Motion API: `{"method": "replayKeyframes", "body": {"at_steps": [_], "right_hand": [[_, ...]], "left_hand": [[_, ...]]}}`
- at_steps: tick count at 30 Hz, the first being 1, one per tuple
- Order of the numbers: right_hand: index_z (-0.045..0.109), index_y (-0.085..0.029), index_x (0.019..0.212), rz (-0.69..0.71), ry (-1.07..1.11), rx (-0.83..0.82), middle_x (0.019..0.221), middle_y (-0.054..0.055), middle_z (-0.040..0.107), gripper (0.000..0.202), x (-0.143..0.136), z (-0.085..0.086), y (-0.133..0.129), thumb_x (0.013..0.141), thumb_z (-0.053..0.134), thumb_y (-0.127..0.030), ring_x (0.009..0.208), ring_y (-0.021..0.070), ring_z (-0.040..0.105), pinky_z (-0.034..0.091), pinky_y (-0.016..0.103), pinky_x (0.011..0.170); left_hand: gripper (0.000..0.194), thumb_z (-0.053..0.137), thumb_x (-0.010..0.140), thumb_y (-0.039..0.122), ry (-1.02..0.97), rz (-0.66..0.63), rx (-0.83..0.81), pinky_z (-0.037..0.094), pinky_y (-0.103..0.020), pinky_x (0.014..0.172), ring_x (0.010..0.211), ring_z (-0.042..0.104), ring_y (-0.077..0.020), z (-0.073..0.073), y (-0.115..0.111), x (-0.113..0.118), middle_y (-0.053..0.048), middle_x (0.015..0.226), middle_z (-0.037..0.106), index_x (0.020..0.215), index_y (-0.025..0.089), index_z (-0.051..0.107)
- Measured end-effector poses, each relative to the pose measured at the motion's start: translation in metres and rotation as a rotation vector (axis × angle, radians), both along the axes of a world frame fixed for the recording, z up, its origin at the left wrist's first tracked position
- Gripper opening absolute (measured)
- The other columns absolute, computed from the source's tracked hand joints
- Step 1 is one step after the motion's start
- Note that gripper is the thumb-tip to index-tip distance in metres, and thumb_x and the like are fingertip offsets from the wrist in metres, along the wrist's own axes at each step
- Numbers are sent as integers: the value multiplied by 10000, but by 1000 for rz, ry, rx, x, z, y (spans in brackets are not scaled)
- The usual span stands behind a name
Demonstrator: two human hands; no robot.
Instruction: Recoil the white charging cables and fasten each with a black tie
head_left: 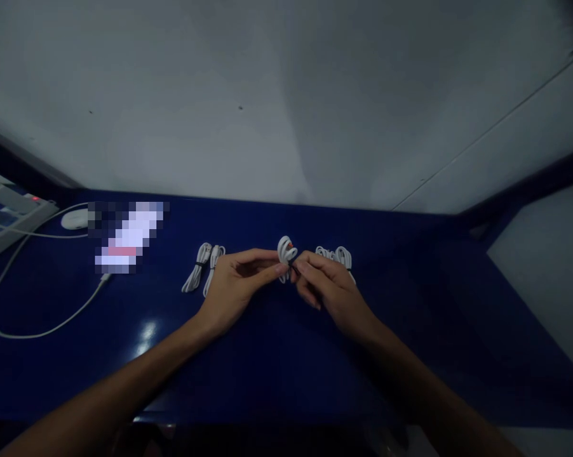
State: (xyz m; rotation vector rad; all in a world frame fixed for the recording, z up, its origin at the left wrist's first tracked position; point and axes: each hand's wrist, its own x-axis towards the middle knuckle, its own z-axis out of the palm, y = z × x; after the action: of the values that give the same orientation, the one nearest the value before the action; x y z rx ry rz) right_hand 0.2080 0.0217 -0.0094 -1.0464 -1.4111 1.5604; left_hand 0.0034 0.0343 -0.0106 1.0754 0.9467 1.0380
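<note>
Between my two hands, above the blue table, is a coiled white cable with a small orange spot on it. My left hand pinches the coil between thumb and fingers. My right hand is closed on a thin black tie at the coil's right side. Left of my left hand lies a bundled white cable with a dark band round it, and another bundle is partly hidden by that hand. Behind my right hand more white cable bundles show in part.
A blurred-out bright screen lies on the blue table at the left, with a white charging cord plugged in. Near it are a white rounded object and a white power strip-like piece with a red light. A pale wall rises behind.
</note>
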Motion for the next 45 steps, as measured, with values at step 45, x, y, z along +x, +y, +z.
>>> {"method": "replayKeyframes", "body": {"at_steps": [45], "right_hand": [[651,-254,915,-272,-405,549,821,-13,739,198,-1,-7,-4,1055,756,-345,687,159,664,507,329,682]], "left_hand": [[437,615,1112,449,46,-273,111,498,-395,934,864,679,-233,5,0,-1,-76,838,762,845,213,867]]}}
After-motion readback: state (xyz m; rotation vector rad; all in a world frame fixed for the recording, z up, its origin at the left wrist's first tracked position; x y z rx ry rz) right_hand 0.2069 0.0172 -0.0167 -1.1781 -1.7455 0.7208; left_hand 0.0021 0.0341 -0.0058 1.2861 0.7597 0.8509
